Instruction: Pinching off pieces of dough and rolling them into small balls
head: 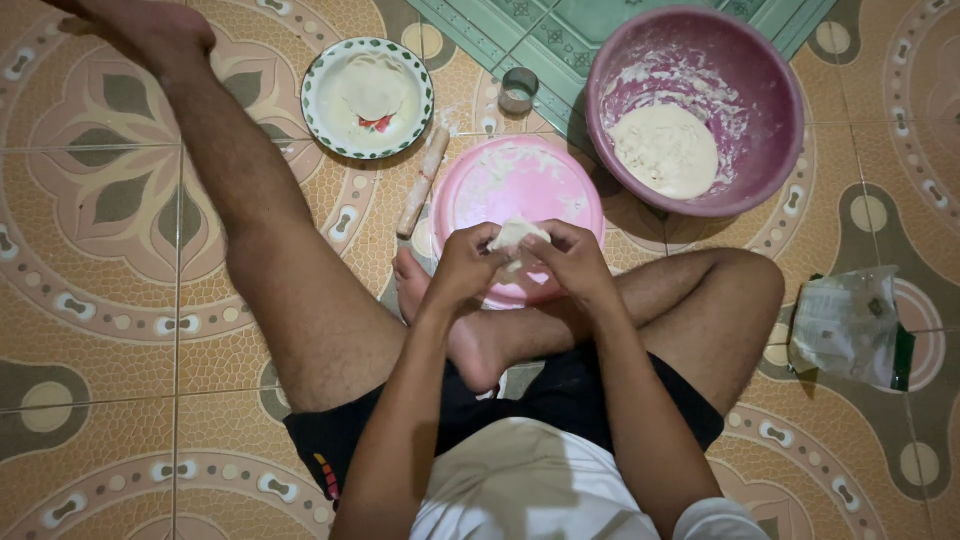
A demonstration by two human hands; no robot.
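I sit on a tiled floor with one leg stretched out and the other folded. My left hand (463, 263) and my right hand (573, 258) together hold a small piece of white dough (516, 236) between the fingertips, just above a floured pink round board (510, 190). A wooden rolling pin (423, 181) lies to the left of the board. At the far right a big purple bowl (770, 90) holds a lump of dough (665, 150). A white plate with a green rim (318, 95) carries flattened dough (370, 88).
A small metal ring cutter (518, 90) stands between the plate and the bowl. A crumpled plastic flour bag (850, 325) lies on the floor at the right. A green mat (560, 35) lies at the top. My outstretched leg (260, 210) crosses the left side.
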